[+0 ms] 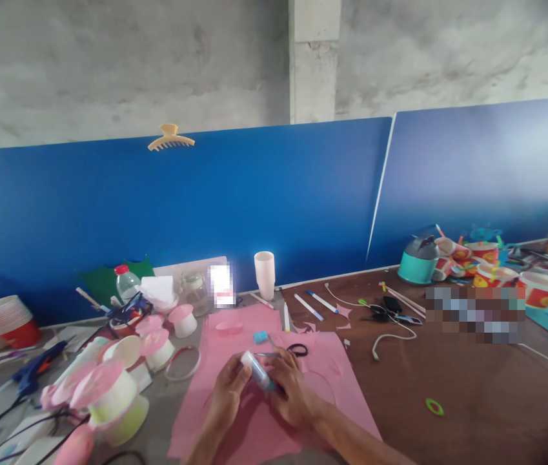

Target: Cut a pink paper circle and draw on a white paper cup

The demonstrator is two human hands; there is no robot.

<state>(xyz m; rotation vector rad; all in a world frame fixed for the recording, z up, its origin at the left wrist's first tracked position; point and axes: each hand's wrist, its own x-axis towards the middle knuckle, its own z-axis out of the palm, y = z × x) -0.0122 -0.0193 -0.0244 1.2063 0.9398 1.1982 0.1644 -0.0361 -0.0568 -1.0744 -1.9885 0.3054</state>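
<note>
My left hand [230, 387] is closed around the white upper end of a glue stick [257, 372], which I hold tilted over pink paper [249, 426]. At its teal lower end, the fingers of my right hand [293, 391] are wrapped round it. A blue cap [260, 336] lies on the paper just beyond my hands. Scissors with black handles [297, 349] lie behind my right hand, which partly hides them.
On the left stand pink-and-white paper cups [104, 387], a blue glue gun [36, 371] and stacked cups [10, 320]. A white tumbler [264, 276] stands by the blue partition [254, 206]. Markers [322, 301], a white cable [394, 336] and a teal container [417, 263] are on the right.
</note>
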